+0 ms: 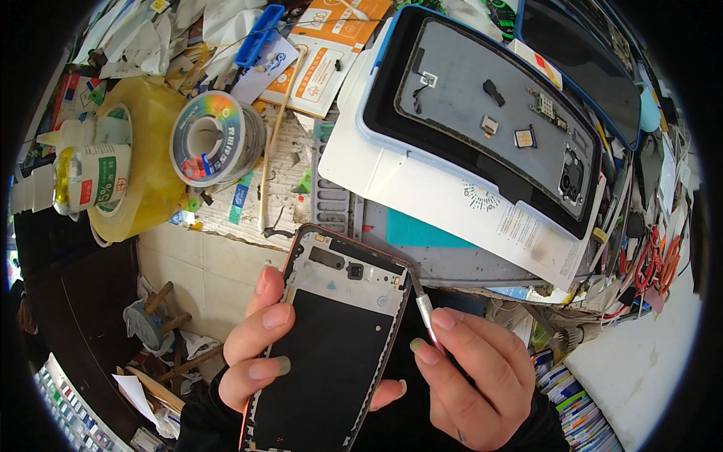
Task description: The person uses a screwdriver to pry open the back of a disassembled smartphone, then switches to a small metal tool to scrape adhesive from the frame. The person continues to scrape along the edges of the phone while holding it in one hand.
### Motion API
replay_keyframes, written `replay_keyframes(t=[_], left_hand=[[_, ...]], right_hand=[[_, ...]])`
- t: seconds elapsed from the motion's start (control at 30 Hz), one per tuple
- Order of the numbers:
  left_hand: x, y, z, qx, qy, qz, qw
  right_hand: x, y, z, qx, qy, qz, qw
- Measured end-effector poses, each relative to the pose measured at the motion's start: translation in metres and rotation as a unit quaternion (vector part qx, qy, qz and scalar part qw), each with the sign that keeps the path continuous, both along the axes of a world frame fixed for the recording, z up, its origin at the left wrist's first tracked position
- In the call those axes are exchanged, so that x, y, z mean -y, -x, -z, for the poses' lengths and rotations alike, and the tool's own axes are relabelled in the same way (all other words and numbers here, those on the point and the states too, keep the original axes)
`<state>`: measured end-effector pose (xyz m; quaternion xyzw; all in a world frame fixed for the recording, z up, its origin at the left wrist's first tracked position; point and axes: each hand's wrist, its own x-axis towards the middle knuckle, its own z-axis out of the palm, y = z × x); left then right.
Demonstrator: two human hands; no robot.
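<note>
My left hand (263, 339) is wrapped round a phone frame (324, 361), fingers along its left edge and thumb at the right. The frame is stripped, with a large black panel, a silvery upper part and a thin reddish rim; its lower end runs out of view. In my right hand (482, 369) a slim craft knife (425, 307) with a silver and reddish handle is pinched between thumb and fingers. Its narrow blade touches or nearly touches the frame's upper right edge. Beyond lies a phone back cover (459, 75) in a light blue tray, carrying several small phone parts.
On the bench's left stand a solder spool (217, 139), a big yellow tape roll (151, 151) and a bottle (90, 177) lying on its side. A white box (422, 177) sits under the tray. Red-handled tools (659, 264) crowd the right edge. A stool (162, 320) stands below.
</note>
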<state>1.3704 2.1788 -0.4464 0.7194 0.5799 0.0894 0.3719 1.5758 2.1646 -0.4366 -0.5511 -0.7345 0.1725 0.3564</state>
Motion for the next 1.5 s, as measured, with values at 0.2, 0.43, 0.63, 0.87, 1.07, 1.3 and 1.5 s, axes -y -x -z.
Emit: replay_keyframes(t=[0.2, 0.43, 0.63, 0.87, 1.07, 1.3, 1.5], left_hand=[[-0.002, -0.002, -0.003, -0.035, -0.038, 0.025, 0.998], [-0.006, -0.002, -0.001, 0.003, -0.062, 0.013, 0.998], [0.0, -0.002, -0.005, -0.041, -0.039, 0.018, 0.998], [0.0, -0.004, 0.002, -0.053, -0.081, 0.028, 0.995], [0.002, -0.004, -0.005, -0.065, -0.024, 0.033, 0.997], [-0.001, -0.003, -0.008, -0.041, 0.005, 0.037, 0.998], [-0.003, -0.007, -0.009, -0.062, -0.011, 0.038, 0.997]], right_hand=[[0.001, -0.001, -0.002, 0.005, 0.008, -0.006, 1.0], [0.003, 0.001, 0.009, 0.026, -0.006, 0.003, 1.0], [0.008, 0.001, 0.007, 0.041, 0.014, 0.017, 0.999], [0.007, 0.0, 0.003, 0.043, 0.03, 0.012, 0.999], [0.01, -0.003, -0.002, 0.035, 0.058, 0.009, 0.998], [0.011, -0.006, -0.001, 0.041, 0.057, 0.005, 0.998], [0.012, -0.006, 0.0, 0.029, 0.056, 0.009, 0.998]])
